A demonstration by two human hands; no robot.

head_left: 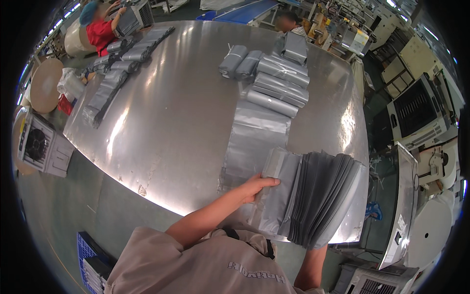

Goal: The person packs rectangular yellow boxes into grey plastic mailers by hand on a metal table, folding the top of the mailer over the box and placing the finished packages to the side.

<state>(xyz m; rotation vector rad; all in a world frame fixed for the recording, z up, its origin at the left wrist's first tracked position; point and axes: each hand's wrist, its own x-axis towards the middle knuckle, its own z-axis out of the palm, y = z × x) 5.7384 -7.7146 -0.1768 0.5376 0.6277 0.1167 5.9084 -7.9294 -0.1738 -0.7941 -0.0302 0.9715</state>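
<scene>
A thick stack of grey plastic bags [320, 196] is fanned out above the near edge of the metal table. My left hand [259, 187] grips its left side, with the thumb lying over the top bag. My right forearm [312, 269] reaches up to the stack's lower right edge, and the stack hides that hand and its fingers. Beyond the stack, a flat grey bag [259, 127] lies on the table. Several rolled bundles of grey bags [281, 85] rest past it, some tied with pale strips.
More grey bundles [105, 90] lie at the table's [181, 112] far left. A person in red [100, 34] works there; another person [288, 22] is at the far edge. A metal-topped bench [401, 210] stands to the right, and a blue crate [90, 259] sits at lower left.
</scene>
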